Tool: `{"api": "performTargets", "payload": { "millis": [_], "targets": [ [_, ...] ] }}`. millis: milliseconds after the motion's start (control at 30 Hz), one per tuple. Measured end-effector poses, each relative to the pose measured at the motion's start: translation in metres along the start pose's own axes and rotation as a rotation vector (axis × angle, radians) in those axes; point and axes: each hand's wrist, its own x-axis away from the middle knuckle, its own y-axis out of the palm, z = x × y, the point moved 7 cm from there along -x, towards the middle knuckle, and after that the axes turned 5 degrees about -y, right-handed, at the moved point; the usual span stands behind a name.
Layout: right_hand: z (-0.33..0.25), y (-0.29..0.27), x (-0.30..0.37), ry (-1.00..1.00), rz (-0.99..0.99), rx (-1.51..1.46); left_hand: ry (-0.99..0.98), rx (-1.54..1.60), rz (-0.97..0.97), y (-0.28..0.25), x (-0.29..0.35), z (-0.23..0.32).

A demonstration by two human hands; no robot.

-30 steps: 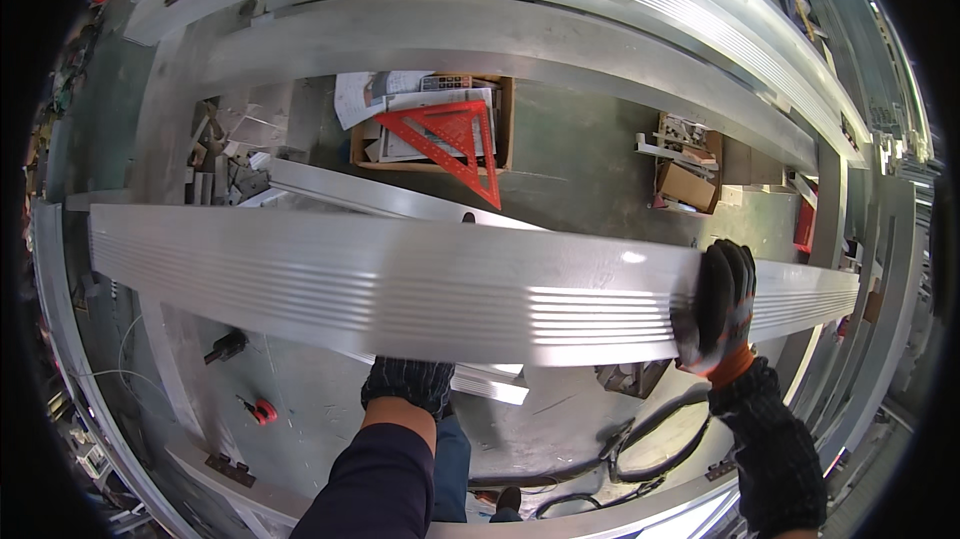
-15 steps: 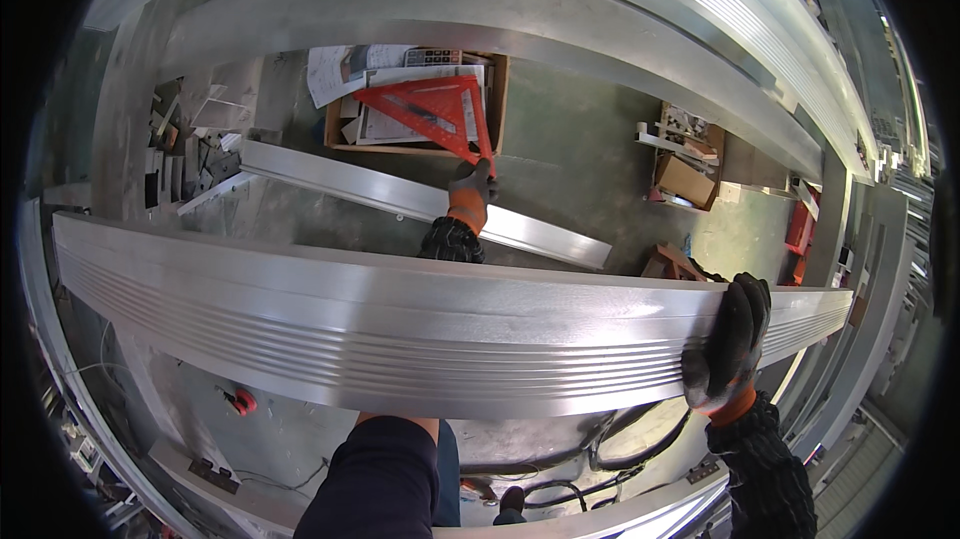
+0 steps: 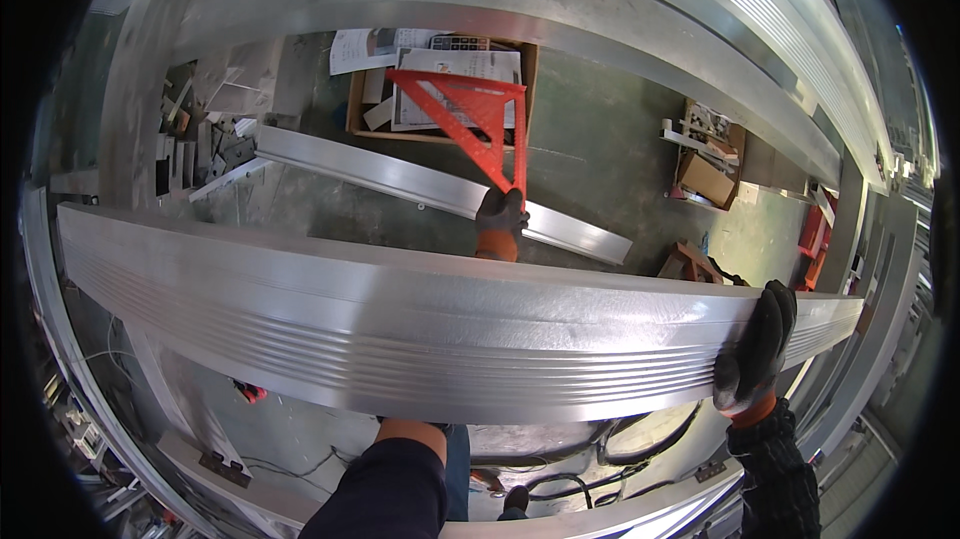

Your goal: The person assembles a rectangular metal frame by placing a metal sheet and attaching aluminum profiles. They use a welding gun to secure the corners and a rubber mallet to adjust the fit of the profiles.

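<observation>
Two gloved hands show in the head view. The left hand [image 3: 500, 216], at the aluminium beam's [image 3: 400, 309] near side a second ago, has reached beneath and beyond it, fingers now closed on the red triangle square's [image 3: 462, 129] near corner. The square overhangs the box's [image 3: 531, 69] near edge, apparently under control. The right hand [image 3: 755, 354] stays against the beam; whether it grips, I cannot tell.

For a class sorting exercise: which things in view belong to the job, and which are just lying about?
Apparently in use:
red triangular square, held by the left hand
ribbed metal profile, with the right hand on it

Seemingly lying about:
papers
calculator
cardboard box
loose metal pieces
</observation>
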Motion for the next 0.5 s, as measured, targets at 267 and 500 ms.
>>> {"api": "performTargets", "payload": {
  "millis": [267, 500],
  "targets": [
    [0.003, 0.001, 0.003, 0.003, 0.005, -0.015, 0.047, -0.219, -0.126, -0.096, 0.072, -0.014],
    [0.001, 0.001, 0.001, -0.012, -0.006, -0.003, 0.023, -0.293, -0.093, -0.123, 0.087, -0.014]
  ]
}}
